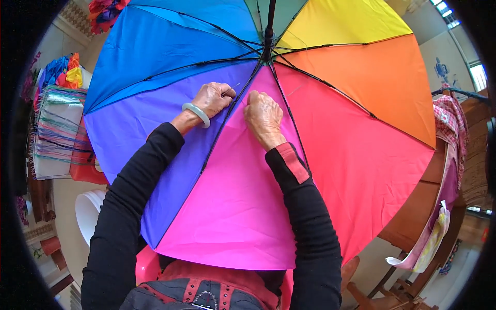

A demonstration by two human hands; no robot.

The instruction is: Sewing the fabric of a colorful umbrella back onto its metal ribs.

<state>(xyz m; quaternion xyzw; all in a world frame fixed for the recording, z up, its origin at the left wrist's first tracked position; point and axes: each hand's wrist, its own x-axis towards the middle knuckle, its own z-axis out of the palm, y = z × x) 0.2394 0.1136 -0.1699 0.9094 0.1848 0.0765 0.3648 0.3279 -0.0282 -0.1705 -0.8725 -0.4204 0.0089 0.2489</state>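
Observation:
An open umbrella (pixel 227 217) with rainbow panels lies inside-up across my lap, its black ribs and shaft showing. My left hand (pixel 213 99), with a pale bangle (pixel 196 114) at the wrist, is closed in a pinch over the purple panel. A thin sewing needle (pixel 236 86) juts from its fingertips. Curled closed, my right hand (pixel 263 116) rests over the pink panel, close to the black rib (pixel 223 126) between purple and pink. What its fingers pinch is hidden. The ribs meet at the black hub (pixel 267 47) beyond both hands.
At left, many coloured threads (pixel 59 129) hang over a white block beside a red container (pixel 88 168); a white bucket (pixel 89 212) stands below. Bundled colourful cloth (pixel 70 72) sits behind. At right, checked and pink cloth (pixel 450 116) hangs by brown wooden furniture (pixel 413 222).

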